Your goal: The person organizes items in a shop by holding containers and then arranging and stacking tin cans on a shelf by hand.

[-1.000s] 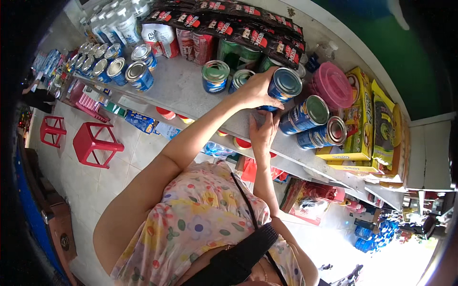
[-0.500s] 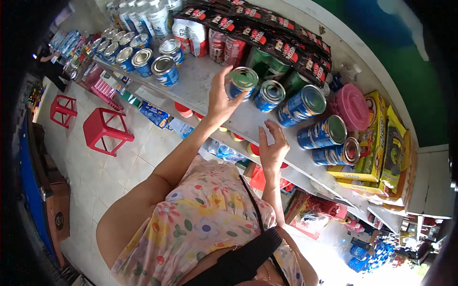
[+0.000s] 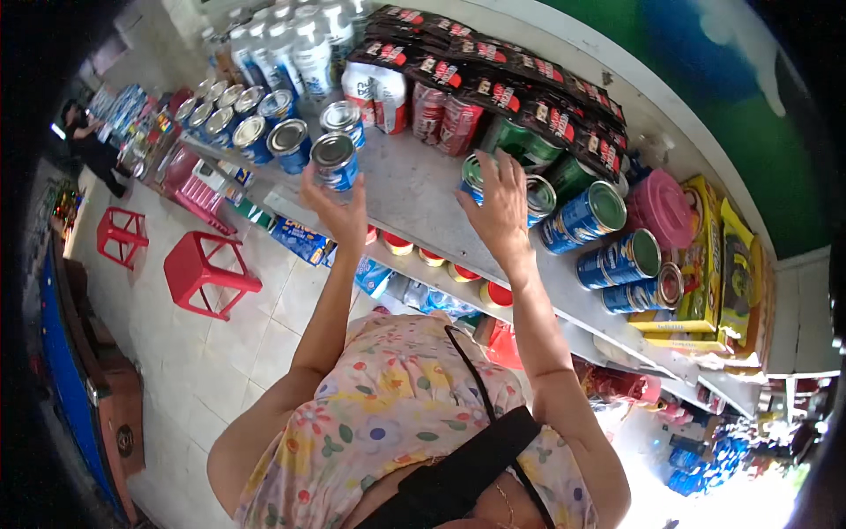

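Note:
My left hand (image 3: 338, 212) is at a small blue tin can with a silver lid (image 3: 335, 152), at the near end of the left group of cans (image 3: 288, 141). Its fingers lie along the can's left side and the thumb on the right. Over a blue can with a green-rimmed lid (image 3: 472, 173), my right hand (image 3: 500, 212) has its thumb at the front and its fingers on the right side, hiding much of it. Just right of those fingers stands another blue can (image 3: 539, 196), partly covered. Both gripped cans rest on the grey shelf (image 3: 410, 207).
Larger blue cans (image 3: 585, 217) and a pink lidded tub (image 3: 659, 210) stand to the right, beside yellow boxes (image 3: 701, 264). Black sachets (image 3: 493, 93) lie over bottles and cans behind. White bottles (image 3: 310, 57) stand back left. Red stools (image 3: 208, 273) are on the floor.
My left hand has left the green-lidded can and moved left to the silver-lidded one. My right hand has risen from the shelf's front edge to the green-lidded can. The view has shifted slightly.

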### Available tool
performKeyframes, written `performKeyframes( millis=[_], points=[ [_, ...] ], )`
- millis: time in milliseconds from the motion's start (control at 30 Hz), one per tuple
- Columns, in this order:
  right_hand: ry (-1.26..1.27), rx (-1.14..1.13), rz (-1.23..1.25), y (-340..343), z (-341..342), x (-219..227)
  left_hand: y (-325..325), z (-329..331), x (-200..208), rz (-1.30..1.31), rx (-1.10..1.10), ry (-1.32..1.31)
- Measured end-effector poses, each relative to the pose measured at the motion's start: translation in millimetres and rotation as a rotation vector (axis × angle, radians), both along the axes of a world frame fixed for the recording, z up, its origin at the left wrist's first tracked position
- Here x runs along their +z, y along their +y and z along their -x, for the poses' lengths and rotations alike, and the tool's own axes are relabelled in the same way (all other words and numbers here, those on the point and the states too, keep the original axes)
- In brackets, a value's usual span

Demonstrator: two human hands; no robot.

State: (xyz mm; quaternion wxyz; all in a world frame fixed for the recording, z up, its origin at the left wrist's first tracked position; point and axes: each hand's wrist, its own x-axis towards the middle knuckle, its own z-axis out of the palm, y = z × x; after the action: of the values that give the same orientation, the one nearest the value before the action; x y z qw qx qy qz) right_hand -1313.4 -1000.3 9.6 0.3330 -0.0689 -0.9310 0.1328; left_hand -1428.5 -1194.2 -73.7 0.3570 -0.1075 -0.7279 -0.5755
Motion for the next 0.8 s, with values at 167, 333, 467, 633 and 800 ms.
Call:
performKeyframes(
  millis=[167,333,467,633,800],
  points=[
    [-0.23,-0.138,-0.176,-2.1,27.5,-1.0,-13.9,40.5,-19.4,0.027,-0.061,-0.036],
    [-0.289,-0.187,-0.199,3.1,29.0,-0.7,-21.1,48.3,-14.0,0.173,-0.107,-0.088],
    [-0.328,-0.174,-0.15,6.4,23.9,2.0,-27.2,48.2,-3.6,0.189,-0.196,-0.197],
    [-0.247,-0.175,-0.033,-4.8,14.0,29.4,-35.3,53.3,-15.7,0.248,-0.13,-0.161],
    [-0.122,-0.374,-0.015,-0.1,-9.8,93.4,-33.6,57.0,-21.7,0.285,-0.086,-0.134]
  ],
)
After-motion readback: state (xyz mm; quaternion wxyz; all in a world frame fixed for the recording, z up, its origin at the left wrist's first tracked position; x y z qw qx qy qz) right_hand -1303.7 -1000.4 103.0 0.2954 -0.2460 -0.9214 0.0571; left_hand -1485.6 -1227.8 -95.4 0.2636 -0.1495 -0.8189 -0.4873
